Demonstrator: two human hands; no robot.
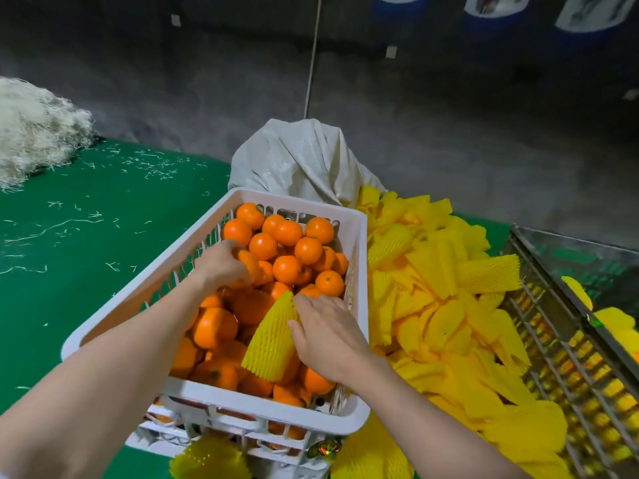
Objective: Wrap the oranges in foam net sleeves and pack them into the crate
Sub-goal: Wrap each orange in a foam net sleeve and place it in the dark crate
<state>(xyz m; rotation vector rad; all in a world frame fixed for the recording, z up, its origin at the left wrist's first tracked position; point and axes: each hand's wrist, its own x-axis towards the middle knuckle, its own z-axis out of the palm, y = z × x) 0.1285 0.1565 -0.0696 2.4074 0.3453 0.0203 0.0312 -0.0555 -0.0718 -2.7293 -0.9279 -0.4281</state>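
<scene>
From the head camera: a white basket point(360, 236) brimming with bare oranges point(287, 269) sits on the green table point(86, 243); the left hand point(221, 264) is down among them on the basket's left side, fingers curled round one orange point(249, 261); the right hand point(328, 328) is over the near right corner, thumb and fingers pinching a yellow foam net sleeve point(271, 340) that leans tilted over the fruit; just right of the basket, a heap of loose sleeves point(446, 305); beyond that heap, a wire crate point(560, 295) with yellow-wrapped fruit inside; a grey sack point(304, 160) stands behind the basket.
</scene>
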